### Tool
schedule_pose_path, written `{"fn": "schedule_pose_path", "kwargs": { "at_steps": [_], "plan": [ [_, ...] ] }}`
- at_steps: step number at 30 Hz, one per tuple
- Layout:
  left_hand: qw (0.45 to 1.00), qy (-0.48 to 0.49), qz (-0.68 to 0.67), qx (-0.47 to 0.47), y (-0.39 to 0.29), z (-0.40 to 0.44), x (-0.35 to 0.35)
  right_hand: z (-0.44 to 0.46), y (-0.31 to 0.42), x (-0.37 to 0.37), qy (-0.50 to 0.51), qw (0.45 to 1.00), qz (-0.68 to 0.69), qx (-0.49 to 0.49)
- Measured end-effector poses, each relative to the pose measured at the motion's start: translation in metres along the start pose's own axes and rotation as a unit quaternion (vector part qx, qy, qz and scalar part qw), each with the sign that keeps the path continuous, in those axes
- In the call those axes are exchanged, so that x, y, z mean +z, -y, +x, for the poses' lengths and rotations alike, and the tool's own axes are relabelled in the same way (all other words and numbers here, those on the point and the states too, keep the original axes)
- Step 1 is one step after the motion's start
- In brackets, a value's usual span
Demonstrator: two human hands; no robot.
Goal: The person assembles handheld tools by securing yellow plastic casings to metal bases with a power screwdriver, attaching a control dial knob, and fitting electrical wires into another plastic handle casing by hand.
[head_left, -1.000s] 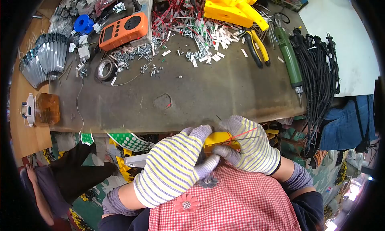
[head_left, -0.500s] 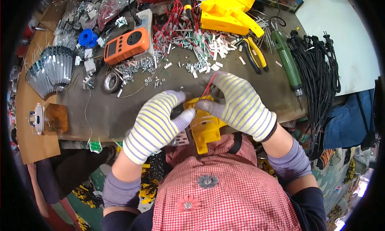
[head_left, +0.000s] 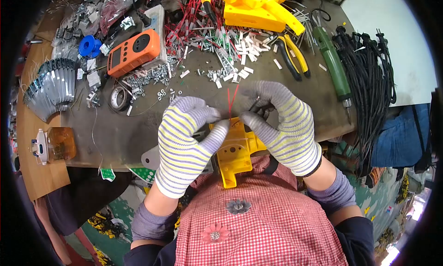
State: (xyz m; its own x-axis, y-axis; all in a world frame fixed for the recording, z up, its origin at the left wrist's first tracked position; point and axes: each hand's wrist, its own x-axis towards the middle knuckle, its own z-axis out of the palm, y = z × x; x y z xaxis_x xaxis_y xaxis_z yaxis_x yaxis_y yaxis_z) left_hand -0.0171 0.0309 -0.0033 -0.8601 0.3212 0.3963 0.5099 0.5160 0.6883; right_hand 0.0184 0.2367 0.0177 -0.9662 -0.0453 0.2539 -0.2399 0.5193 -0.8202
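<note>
A yellow plastic housing (head_left: 234, 157) with round holes and an angled lower arm sits at the table's front edge, against the apron. Two thin red wires (head_left: 231, 102) rise from its upper end. My left hand (head_left: 189, 143), in a striped glove, is closed at the housing's upper left, thumb and fingers gripping around its edge. To the right of the wires, my right hand (head_left: 288, 125) has its fingers curled in a pinch. A small dark, thin piece (head_left: 256, 102) shows between its fingertips, too small to name. Part of a grey metal plate (head_left: 150, 159) shows beside my left wrist.
Behind the hands lie an orange meter (head_left: 134, 53), yellow-handled pliers (head_left: 294, 57), a tape roll (head_left: 120, 98) and heaps of nuts, white pieces and red wires. A green electric screwdriver (head_left: 333, 65) and black cables (head_left: 364, 77) are at right. Another yellow housing (head_left: 258, 10) stands behind.
My right hand has come off the red wires, which now stand upright, and its fingers have curled around a small dark piece. My left hand has shifted right, closer in at the housing.
</note>
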Motion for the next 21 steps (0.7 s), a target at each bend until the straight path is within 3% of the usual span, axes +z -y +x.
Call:
{"fn": "schedule_pose_path", "kwargs": {
  "at_steps": [4, 7, 8, 9, 11, 14, 16, 17, 19, 21],
  "plan": [
    [0.998, 0.045, 0.046, 0.003, -0.009, 0.002, 0.001, 0.008, 0.005, 0.014, -0.006, 0.993, 0.116, -0.013],
    [0.995, -0.004, -0.082, -0.058, -0.003, -0.003, -0.005, 0.006, 0.000, 0.017, -0.036, 0.987, 0.153, 0.041],
    [0.986, 0.002, -0.124, -0.112, -0.008, -0.003, -0.010, 0.006, -0.002, 0.012, 0.034, 0.989, 0.116, 0.091],
    [0.972, -0.006, -0.170, -0.163, -0.010, -0.004, -0.010, 0.008, -0.008, 0.014, 0.063, 0.994, 0.090, 0.018],
    [0.982, 0.008, -0.130, -0.135, -0.011, -0.004, -0.009, 0.005, -0.022, 0.027, 0.040, 0.993, 0.012, -0.109],
    [0.936, -0.109, -0.292, -0.162, -0.018, -0.005, 0.002, 0.011, -0.009, 0.022, 0.064, 0.996, 0.041, 0.041],
    [0.995, -0.025, -0.079, -0.049, -0.019, -0.007, -0.010, 0.010, -0.008, 0.022, 0.061, 0.991, 0.075, 0.093],
    [0.999, 0.015, 0.029, 0.011, -0.019, -0.008, -0.014, 0.011, -0.009, 0.022, 0.060, 0.987, 0.090, 0.117],
    [0.970, 0.117, 0.210, 0.021, -0.032, -0.011, -0.009, 0.011, -0.012, 0.024, 0.074, 0.970, 0.152, 0.176],
    [0.960, 0.102, 0.252, 0.065, -0.030, -0.015, 0.002, 0.012, -0.011, 0.026, 0.071, 0.958, 0.197, 0.196]
  ]
}}
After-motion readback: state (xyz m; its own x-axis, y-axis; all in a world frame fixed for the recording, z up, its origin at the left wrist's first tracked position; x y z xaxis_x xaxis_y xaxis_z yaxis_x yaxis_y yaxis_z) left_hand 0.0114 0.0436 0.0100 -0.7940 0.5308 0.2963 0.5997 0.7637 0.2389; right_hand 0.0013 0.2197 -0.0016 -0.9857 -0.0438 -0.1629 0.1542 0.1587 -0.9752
